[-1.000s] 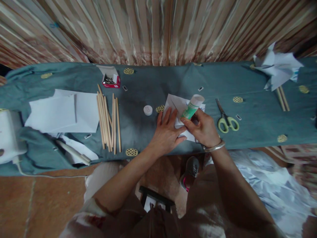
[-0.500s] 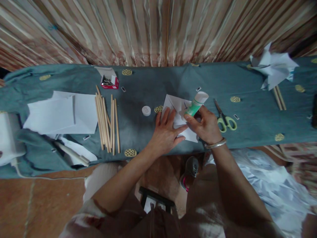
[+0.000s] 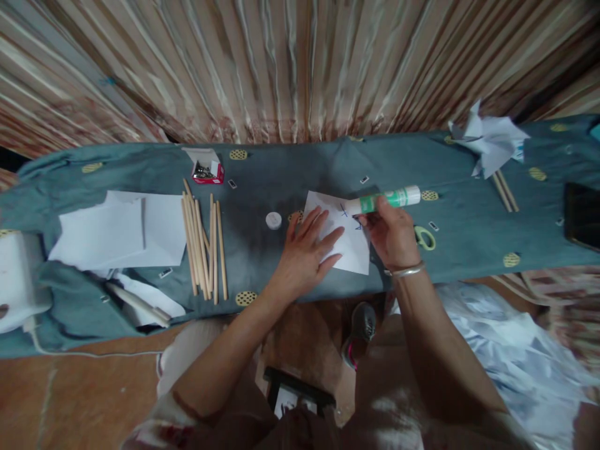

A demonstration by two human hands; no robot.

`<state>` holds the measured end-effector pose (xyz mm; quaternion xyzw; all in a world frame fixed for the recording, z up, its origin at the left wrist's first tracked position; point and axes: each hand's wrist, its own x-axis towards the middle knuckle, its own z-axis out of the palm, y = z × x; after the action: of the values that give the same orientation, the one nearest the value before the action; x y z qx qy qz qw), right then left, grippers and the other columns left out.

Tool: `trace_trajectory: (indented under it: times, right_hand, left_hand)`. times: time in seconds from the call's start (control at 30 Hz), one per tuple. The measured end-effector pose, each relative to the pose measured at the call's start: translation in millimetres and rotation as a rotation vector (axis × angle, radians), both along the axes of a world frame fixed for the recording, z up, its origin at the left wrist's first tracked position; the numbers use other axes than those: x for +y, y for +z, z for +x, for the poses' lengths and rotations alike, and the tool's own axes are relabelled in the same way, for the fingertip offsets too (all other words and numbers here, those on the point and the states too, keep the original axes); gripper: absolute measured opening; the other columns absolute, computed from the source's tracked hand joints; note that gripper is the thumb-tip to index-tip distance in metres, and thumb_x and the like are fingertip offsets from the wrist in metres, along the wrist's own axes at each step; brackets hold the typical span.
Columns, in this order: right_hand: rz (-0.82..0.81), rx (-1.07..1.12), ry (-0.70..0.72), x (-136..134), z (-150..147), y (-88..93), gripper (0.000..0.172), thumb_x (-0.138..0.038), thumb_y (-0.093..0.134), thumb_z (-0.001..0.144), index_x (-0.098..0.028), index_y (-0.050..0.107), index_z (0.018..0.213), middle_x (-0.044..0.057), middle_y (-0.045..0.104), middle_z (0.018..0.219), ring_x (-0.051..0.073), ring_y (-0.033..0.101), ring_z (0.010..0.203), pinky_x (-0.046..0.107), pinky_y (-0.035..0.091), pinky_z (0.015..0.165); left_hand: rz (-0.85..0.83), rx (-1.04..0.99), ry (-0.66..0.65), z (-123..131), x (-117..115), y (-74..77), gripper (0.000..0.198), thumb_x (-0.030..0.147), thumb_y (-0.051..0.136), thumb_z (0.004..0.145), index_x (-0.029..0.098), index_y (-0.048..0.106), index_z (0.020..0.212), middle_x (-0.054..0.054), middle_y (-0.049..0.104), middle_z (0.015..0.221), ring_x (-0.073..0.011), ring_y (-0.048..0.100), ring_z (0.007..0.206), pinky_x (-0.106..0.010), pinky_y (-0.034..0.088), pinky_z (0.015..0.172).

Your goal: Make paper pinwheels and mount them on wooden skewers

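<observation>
My left hand (image 3: pixel 307 247) lies flat with fingers spread on a white square of paper (image 3: pixel 349 247) with pen lines on it, pressing it onto the blue-green cloth (image 3: pixel 262 169). My right hand (image 3: pixel 391 234) grips a green and white glue tube (image 3: pixel 387 199), held almost level with its nozzle end pointing left over the paper's upper middle. A silver bangle sits on my right wrist. The tube's white cap (image 3: pixel 273 219) lies on the cloth just left of my left hand.
Green-handled scissors (image 3: pixel 424 237) lie partly hidden behind my right hand. Several wooden sticks (image 3: pixel 204 240) lie left of the cap, white paper sheets (image 3: pixel 122 228) beyond them. A red box of clips (image 3: pixel 207 170) sits at the back. Folded paper on sticks (image 3: pixel 492 147) lies far right.
My right hand has tipped the glue tube from upright to nearly level, nozzle toward the paper. My left hand has flattened the paper, which now lies unfolded.
</observation>
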<state>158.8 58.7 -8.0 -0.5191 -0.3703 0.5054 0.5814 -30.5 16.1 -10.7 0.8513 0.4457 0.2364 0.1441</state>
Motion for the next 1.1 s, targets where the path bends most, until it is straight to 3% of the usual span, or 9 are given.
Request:
trace_trajectory:
  times: [0.1, 0.23, 0.37, 0.47, 0.6, 0.7, 1.1]
  right_hand:
    - [-0.069, 0.173, 0.011, -5, 3, 1.1, 0.031, -0.051, 0.074, 0.07, -0.023, 0.062, 0.076, -0.003, 0.066, 0.071, 0.011, 0.064, 0.064, 0.027, 0.059, 0.073]
    - [-0.112, 0.255, 0.037, -10, 4, 3.4, 0.03, -0.049, 0.075, 0.071, -0.021, 0.063, 0.076, -0.003, 0.069, 0.07, 0.011, 0.067, 0.064, 0.026, 0.06, 0.076]
    - [-0.132, 0.252, 0.051, -13, 4, 5.7, 0.03, -0.045, 0.078, 0.069, -0.019, 0.066, 0.076, -0.003, 0.069, 0.068, 0.009, 0.066, 0.059, 0.018, 0.058, 0.06]
    - [-0.13, 0.262, 0.066, -17, 2, 8.2, 0.027, -0.041, 0.081, 0.066, -0.019, 0.067, 0.075, -0.003, 0.068, 0.064, 0.007, 0.064, 0.054, 0.015, 0.055, 0.051]
    - [-0.145, 0.359, 0.088, -27, -7, 13.3, 0.024, -0.034, 0.084, 0.062, -0.02, 0.07, 0.076, -0.002, 0.073, 0.073, 0.011, 0.069, 0.064, 0.021, 0.061, 0.068]
    - [-0.142, 0.395, 0.114, -36, -16, 16.2, 0.022, -0.03, 0.085, 0.061, -0.022, 0.07, 0.076, -0.001, 0.075, 0.08, 0.015, 0.071, 0.074, 0.029, 0.062, 0.079]
    - [-0.147, 0.37, 0.133, -46, -22, 22.6, 0.036, -0.022, 0.086, 0.057, -0.024, 0.072, 0.09, -0.003, 0.074, 0.077, 0.013, 0.071, 0.072, 0.027, 0.062, 0.079]
  left_hand:
    - [0.097, -0.005, 0.182, -21, 11, 6.4, 0.04, 0.033, 0.049, 0.092, 0.022, 0.053, 0.13, -0.012, 0.048, 0.142, -0.0285, 0.034, 0.136, -0.053, 0.018, 0.113]
    - [0.058, 0.067, 0.382, -49, 21, 8.7, 0.039, 0.024, 0.054, 0.087, 0.021, 0.057, 0.126, -0.013, 0.052, 0.136, -0.0319, 0.041, 0.126, -0.051, 0.033, 0.102]
    - [-0.023, 0.054, 0.352, -63, 25, 6.1, 0.032, 0.018, 0.052, 0.086, 0.02, 0.066, 0.114, -0.011, 0.063, 0.118, -0.0277, 0.053, 0.108, -0.046, 0.043, 0.092]
    - [-0.111, -0.193, 0.369, -60, 22, 5.3, 0.027, 0.022, 0.057, 0.084, 0.02, 0.068, 0.109, -0.009, 0.068, 0.104, -0.0238, 0.058, 0.099, -0.043, 0.046, 0.091]
    - [-0.462, -0.841, 0.371, -39, 13, 5.0, 0.034, 0.032, 0.07, 0.074, 0.019, 0.069, 0.105, -0.005, 0.072, 0.094, -0.0188, 0.065, 0.085, -0.034, 0.053, 0.079]
    - [-0.634, -1.063, 0.37, -24, 7, 5.3, 0.038, 0.03, 0.076, 0.065, 0.019, 0.071, 0.101, -0.004, 0.073, 0.093, -0.0186, 0.067, 0.087, -0.032, 0.053, 0.08]
    - [-0.678, -1.105, 0.335, -17, 0, 3.6, 0.038, 0.024, 0.081, 0.059, 0.019, 0.072, 0.096, -0.004, 0.074, 0.094, -0.0196, 0.068, 0.087, -0.035, 0.054, 0.084]
